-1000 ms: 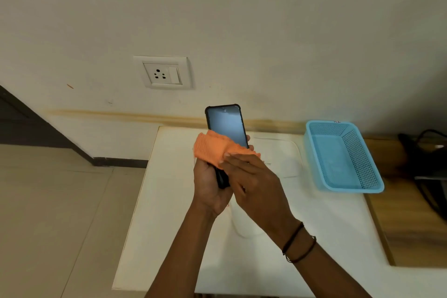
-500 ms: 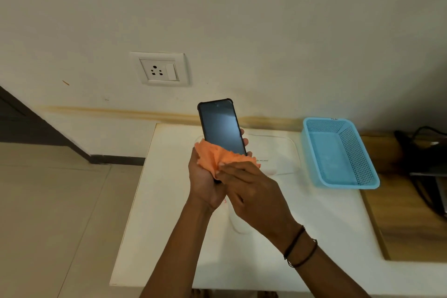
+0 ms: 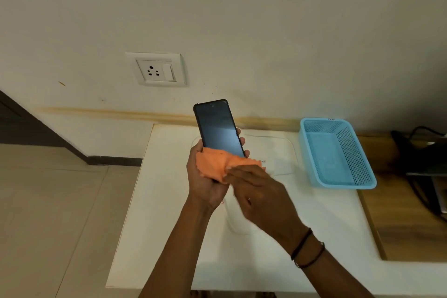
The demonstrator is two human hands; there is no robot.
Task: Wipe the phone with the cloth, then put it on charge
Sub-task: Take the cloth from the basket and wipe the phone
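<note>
Orange cloth [image 3: 219,167], soft and crumpled, is pressed by the right hand [image 3: 258,197] onto the lower screen of the phone [image 3: 217,128], which the left hand [image 3: 205,181] grips upright by its lower edges above the counter [image 3: 169,237]. Glass looks slick and breakable, the black case grippier, so hold by the case sides. Socket [image 3: 157,70] on the wall waits; no charger is plainly visible

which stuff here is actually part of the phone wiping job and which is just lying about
In the job: phone, held by the left hand; orange cloth, pressed on by the right hand; wall socket, likely for charging.

Lying about: blue basket; dark cables at far right.
</note>
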